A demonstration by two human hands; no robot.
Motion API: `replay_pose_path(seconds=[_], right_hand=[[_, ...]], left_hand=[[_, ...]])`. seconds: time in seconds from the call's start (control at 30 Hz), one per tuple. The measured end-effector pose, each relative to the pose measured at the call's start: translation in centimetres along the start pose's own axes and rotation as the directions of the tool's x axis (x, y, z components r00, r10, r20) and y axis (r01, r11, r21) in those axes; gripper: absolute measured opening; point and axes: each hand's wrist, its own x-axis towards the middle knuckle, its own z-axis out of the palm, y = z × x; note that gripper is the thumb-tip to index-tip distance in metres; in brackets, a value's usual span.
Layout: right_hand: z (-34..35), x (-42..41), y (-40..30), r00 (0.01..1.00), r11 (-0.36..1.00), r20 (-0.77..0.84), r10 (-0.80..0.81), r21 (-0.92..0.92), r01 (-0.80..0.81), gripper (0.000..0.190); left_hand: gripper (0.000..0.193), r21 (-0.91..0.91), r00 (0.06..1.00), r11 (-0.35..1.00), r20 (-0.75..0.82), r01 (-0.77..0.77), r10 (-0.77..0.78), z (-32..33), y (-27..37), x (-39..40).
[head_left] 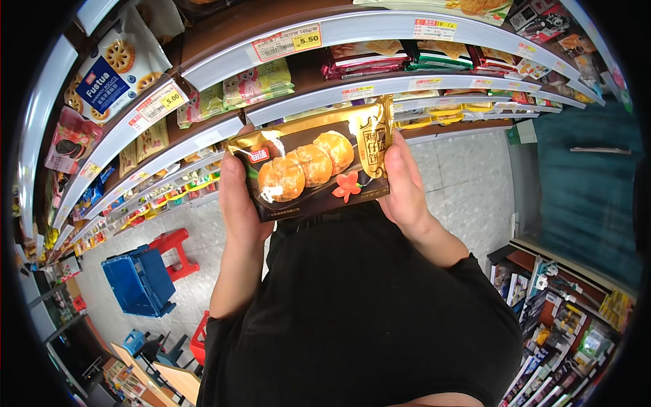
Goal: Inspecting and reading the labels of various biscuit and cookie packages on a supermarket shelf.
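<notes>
A dark brown and gold biscuit packet (315,165) is held up in front of my chest, its printed face towards me. Round biscuits and a red flower are pictured on it. My left hand (241,203) grips its left end, and my right hand (404,180) grips the right end. Most of the fingers are hidden behind the packet. Just beyond it run curved store shelf edges (356,35) with price labels. Green and white snack packets (259,84) lie on a shelf past my left hand.
A white biscuit bag (119,63) and a pink packet (72,140) stand on the left shelves. On the tiled floor sit a blue plastic crate (140,280) and a red stool (178,254). Another goods rack (559,325) is at lower right, near a dark teal curtain-like surface (585,188).
</notes>
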Motion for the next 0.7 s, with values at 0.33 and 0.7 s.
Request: replay_pose_path(seconds=[0.33,0.7], right_hand=[[-1.1,0.3,0.0,0.997,0.98,0.06,0.043,0.189,-0.054,0.06],[0.5,0.1,0.0,0.998,0.964,0.026,0.052,0.259,-0.057,0.053]], left_hand=[[0.054,0.0,1.0,1.0,0.022,0.015,-0.015,1.4,-0.3,-1.2],[0.06,-0.032,0.993,0.997,0.092,0.072,-0.069,0.8,0.8,-1.1]])
